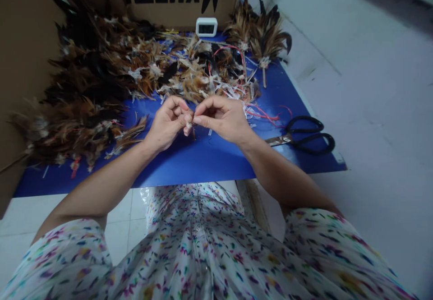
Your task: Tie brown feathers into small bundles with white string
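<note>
Above the blue table (203, 164), my two hands meet near the middle of the view. My left hand (169, 122) is closed, pinching a small feather tuft (189, 122) with a pale fluffy base between thumb and fingers. From the other side, my right hand (221, 116) pinches at the same tuft with thumb and forefinger. Most of the tuft is hidden by my fingers. Just beyond the hands lies a spread of brown and black feathers (189, 81). To the right of my right wrist rest black-handled scissors (297, 136).
Dark feather bundles (84, 74) cover the table's left side. Two upright-looking feather bunches (262, 38) lie at the back right. White and pink strips (257, 110) lie loose. A small white digital display (206, 27) stands before a cardboard box (176, 2).
</note>
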A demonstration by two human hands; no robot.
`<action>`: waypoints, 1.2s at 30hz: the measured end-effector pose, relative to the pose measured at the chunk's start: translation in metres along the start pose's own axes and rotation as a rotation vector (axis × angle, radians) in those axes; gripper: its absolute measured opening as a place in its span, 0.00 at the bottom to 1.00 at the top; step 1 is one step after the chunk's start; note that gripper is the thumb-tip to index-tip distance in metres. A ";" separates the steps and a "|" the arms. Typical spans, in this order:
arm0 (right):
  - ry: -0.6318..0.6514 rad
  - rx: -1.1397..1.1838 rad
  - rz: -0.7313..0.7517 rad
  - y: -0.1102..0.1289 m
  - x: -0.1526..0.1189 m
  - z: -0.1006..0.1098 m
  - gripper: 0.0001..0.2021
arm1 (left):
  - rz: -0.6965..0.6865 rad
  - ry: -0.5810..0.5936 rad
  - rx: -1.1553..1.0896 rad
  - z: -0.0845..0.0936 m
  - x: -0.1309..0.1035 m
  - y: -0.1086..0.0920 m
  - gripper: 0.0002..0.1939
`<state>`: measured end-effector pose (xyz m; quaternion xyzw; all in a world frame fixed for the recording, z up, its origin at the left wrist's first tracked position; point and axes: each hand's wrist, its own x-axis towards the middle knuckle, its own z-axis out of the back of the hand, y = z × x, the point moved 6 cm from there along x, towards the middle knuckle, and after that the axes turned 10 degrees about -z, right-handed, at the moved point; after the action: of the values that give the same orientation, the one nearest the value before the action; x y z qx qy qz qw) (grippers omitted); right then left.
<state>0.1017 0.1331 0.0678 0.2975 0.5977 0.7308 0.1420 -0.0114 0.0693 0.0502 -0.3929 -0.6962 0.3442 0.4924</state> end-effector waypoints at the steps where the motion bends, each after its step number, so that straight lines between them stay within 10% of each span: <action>1: 0.003 -0.002 0.005 0.001 0.000 0.000 0.18 | 0.018 0.002 -0.011 -0.001 -0.001 0.000 0.25; 19: 0.136 0.006 -0.098 0.001 -0.003 -0.002 0.14 | 0.154 0.051 0.000 0.002 -0.003 0.007 0.31; 36: 0.008 -0.185 -0.055 -0.004 -0.005 -0.007 0.07 | 0.126 0.020 0.018 0.006 -0.001 0.006 0.28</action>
<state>0.1008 0.1257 0.0619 0.2635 0.5361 0.7800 0.1866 -0.0158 0.0702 0.0425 -0.4348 -0.6621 0.3768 0.4802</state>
